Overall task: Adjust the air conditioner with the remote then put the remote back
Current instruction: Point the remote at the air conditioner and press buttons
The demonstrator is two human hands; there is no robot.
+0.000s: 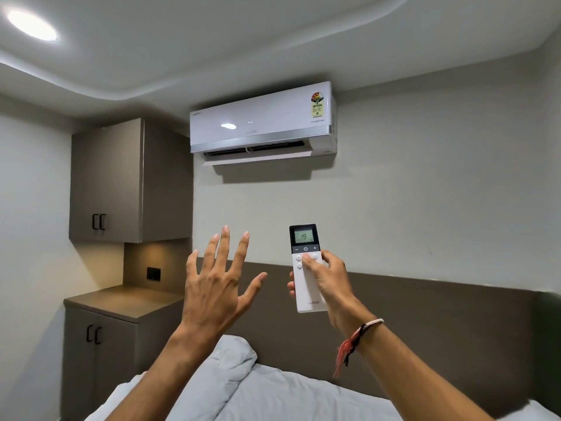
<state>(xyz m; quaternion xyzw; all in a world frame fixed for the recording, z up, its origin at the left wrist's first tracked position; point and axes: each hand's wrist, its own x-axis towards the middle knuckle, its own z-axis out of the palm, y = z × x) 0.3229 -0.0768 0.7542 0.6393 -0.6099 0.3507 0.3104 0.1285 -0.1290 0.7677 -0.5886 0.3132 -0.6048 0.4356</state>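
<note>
A white air conditioner [263, 123] hangs high on the wall, its lower flap open. Below it, my right hand [329, 279] holds a white remote [305, 238] upright, pointed toward the unit. The thumb rests on the round buttons under the dark band with minus, power and plus. The remote's screen is lit and reads 19. My left hand [220, 281] is raised to the left of the remote, palm forward, fingers spread, holding nothing and not touching the remote.
A brown wall cabinet [121, 183] and a low cabinet with a counter [121, 302] stand at the left, a dark switch plate [153, 273] between them. A brown headboard [425, 323] and white bedding [273, 390] lie below my arms.
</note>
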